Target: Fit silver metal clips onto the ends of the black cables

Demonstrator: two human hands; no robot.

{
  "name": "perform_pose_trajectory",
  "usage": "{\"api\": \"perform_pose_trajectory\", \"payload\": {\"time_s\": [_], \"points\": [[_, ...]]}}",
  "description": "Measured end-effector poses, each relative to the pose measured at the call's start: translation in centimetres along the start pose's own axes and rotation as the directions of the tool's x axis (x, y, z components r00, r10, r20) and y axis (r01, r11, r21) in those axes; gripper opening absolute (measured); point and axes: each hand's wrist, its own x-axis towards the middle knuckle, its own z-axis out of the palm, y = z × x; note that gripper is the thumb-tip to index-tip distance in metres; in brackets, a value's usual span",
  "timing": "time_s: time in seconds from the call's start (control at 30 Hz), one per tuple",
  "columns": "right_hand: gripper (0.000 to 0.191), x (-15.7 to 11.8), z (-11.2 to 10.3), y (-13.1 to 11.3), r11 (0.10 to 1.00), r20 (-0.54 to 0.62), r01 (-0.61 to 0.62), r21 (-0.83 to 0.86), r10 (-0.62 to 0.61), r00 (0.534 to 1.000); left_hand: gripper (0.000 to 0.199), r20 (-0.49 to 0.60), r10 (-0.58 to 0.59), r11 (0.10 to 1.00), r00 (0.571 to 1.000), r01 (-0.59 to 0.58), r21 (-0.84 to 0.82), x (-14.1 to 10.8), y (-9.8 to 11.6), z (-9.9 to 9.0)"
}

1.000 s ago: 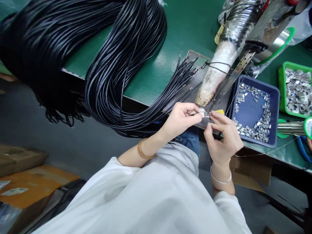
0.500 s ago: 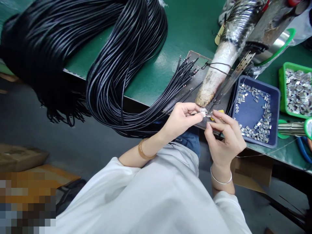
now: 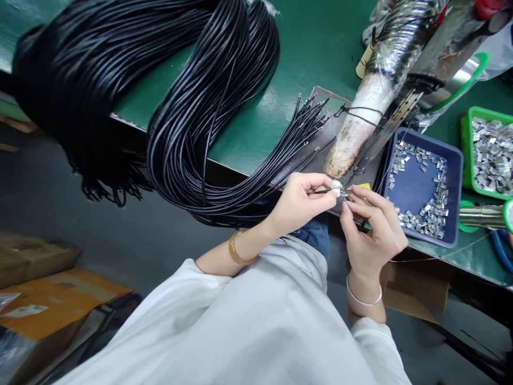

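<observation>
Left hand [image 3: 304, 200]: fingers pinched tight on a black cable [image 3: 319, 191] near its end, white wrapping [image 3: 335, 185] at the fingertips.
Right hand [image 3: 374, 227]: thumb and forefinger bent close to each other, just beside the cable's end; cannot tell whether they grip anything.
Cable end: between the two hands, over the front edge of the board [image 3: 368, 171]; its detail is too small to tell.
Yellow piece [image 3: 364, 186]: just behind the right fingertips.
White tube [image 3: 352, 133]: slanting down, its tip just behind the left fingertips.
Blue tray [image 3: 457, 198]: right of the board, near the surface's front edge, holding small metal pieces [image 3: 436, 222].
Green bin [image 3: 466, 155]: beyond the tray's right edge, filled with more pieces.
Bundle [image 3: 188, 133]: black cables, draped over the surface's [image 3: 296, 48] front edge.
</observation>
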Motion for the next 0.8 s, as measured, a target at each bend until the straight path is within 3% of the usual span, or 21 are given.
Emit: {"api": "perform_pose_trajectory", "payload": {"time_s": [0.43, 0.8], "points": [[0.02, -0.17, -0.03, 0.1, 0.999, 0.017, 0.015, 0.028, -0.016, 1.0, 0.009, 0.043, -0.036, 0.999, 0.998, 0.034, 0.036, 0.18, 0.25, -0.58], [0.023, 0.04, 0.17, 0.31, 0.998, 0.005, 0.035, -0.052, -0.035, 0.999, 0.013, 0.005, 0.133, 0.968, 0.991, -0.13, 0.214, -0.49, -0.71, -0.23]]}}
